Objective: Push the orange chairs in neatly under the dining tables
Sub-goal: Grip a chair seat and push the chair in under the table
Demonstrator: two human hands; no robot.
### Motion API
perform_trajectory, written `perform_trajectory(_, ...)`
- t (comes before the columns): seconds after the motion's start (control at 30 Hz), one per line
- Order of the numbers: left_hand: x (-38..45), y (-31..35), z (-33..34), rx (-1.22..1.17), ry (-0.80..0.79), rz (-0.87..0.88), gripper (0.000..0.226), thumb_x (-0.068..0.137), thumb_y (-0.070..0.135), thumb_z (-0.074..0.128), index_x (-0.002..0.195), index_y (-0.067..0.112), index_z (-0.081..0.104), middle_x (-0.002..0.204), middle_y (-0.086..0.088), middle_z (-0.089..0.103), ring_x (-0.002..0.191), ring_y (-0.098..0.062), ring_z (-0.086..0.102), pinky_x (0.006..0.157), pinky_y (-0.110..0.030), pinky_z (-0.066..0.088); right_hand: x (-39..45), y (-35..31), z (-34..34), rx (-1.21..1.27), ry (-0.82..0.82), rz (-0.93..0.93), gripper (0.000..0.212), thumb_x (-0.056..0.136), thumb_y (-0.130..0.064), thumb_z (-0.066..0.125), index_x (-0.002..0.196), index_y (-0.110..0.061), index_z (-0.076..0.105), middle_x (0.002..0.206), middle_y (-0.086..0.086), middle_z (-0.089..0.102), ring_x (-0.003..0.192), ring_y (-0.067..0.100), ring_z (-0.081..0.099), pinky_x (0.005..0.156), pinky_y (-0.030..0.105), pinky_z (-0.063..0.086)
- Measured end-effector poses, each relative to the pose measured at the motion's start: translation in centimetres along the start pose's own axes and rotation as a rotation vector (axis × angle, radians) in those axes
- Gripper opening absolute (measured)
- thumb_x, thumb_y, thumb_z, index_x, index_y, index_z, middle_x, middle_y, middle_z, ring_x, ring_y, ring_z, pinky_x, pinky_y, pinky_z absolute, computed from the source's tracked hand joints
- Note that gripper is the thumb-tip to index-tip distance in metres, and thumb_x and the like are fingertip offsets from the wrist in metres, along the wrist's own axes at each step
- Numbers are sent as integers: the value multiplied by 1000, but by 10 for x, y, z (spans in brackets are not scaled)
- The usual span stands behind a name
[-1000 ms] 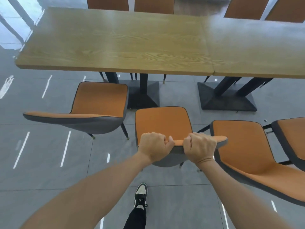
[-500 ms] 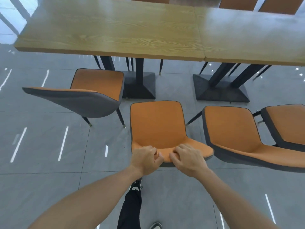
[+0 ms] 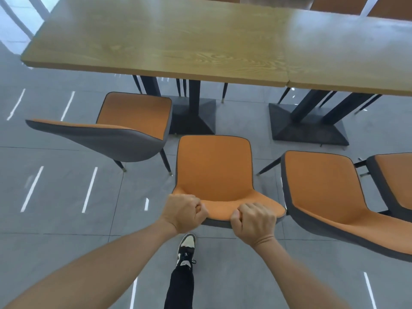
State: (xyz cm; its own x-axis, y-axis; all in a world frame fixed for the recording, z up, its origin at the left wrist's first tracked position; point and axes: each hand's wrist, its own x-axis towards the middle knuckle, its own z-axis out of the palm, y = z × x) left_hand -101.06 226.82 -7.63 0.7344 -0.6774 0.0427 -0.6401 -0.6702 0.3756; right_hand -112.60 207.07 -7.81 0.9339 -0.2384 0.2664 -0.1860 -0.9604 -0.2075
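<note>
An orange chair [image 3: 215, 168] with a grey shell stands directly in front of me, facing the left dining table [image 3: 156, 41]. Its front edge sits just short of the table's edge, level with the black pedestal base [image 3: 194, 117]. My left hand [image 3: 185, 214] and my right hand [image 3: 255, 221] are both closed over the top of its backrest, about a hand's width apart. A second orange chair [image 3: 136, 117] stands to the left, turned sideways. Two more orange chairs [image 3: 321, 186] [image 3: 394, 177] stand on the right, pulled out from the right table [image 3: 347, 50].
A second pedestal base [image 3: 307, 128] holds up the right table. Backs of orange chairs [image 3: 336, 4] show along the far side. My shoe [image 3: 187, 247] is on the grey tiled floor [image 3: 66, 186] just behind the held chair.
Both hands kept their grip on the backrest, moving closer together then apart again. The view shifted and the chair reads lower in it than a second ago; whether it slid I cannot tell.
</note>
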Motion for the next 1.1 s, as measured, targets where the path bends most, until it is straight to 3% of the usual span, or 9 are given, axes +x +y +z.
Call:
perform_trajectory(0.17, 67, -39, -10, 31, 30, -51, 41, 84, 39, 36, 47, 20, 37, 44, 7, 31, 41, -18, 31, 48, -20, 8, 78, 3, 26, 2, 28, 38, 40, 81, -28, 47, 43, -17, 41, 41, -3, 39, 38, 19, 32, 44, 22, 18)
perform_trajectory(0.53, 195, -103, -23, 40, 85, -91, 47, 85, 42, 31, 46, 19, 41, 41, 4, 35, 40, -22, 37, 47, -23, 18, 220, 16, 66, -12, 36, 11, 42, 84, -33, 44, 44, -17, 46, 42, -2, 45, 39, 20, 37, 50, 23, 18)
perform_trajectory(0.73, 233, -112, -21, 43, 80, -56, 48, 85, 40, 32, 46, 16, 46, 42, 3, 35, 39, -21, 36, 46, -22, 19, 257, 32, 75, 25, 90, -10, 42, 84, -33, 44, 45, -18, 42, 42, -3, 41, 40, 20, 35, 47, 23, 24)
perform_trajectory(0.9, 236, -107, -17, 34, 69, -15, 45, 85, 40, 34, 47, 17, 45, 43, 3, 35, 39, -19, 36, 44, -22, 19, 258, 39, 71, 26, 76, -7, 40, 83, -34, 46, 47, -20, 37, 43, -4, 40, 40, 19, 33, 48, 24, 18)
perform_trajectory(0.97, 237, -107, -18, 45, 38, -21, 48, 86, 42, 32, 49, 17, 49, 45, 3, 41, 40, -18, 41, 44, -23, 22, 261, 38, 66, 12, -41, 24, 42, 85, -38, 45, 49, -18, 42, 46, -4, 44, 44, 19, 38, 46, 25, 22)
perform_trajectory(1.03, 236, -104, -20, 78, -19, -46, 49, 87, 46, 29, 53, 19, 51, 48, 3, 46, 44, -16, 44, 45, -24, 25, 263, 37, 57, 1, -236, 46, 45, 90, -47, 39, 59, -17, 52, 58, -4, 54, 56, 19, 48, 51, 31, 37)
perform_trajectory(1.1, 233, -96, -25, 94, -83, -75, 47, 89, 46, 26, 57, 21, 50, 52, 4, 49, 47, -14, 47, 47, -25, 27, 263, 44, 40, 115, -445, 55, 47, 94, -52, 34, 84, -19, 66, 85, -4, 67, 82, 19, 58, 77, 36, 48)
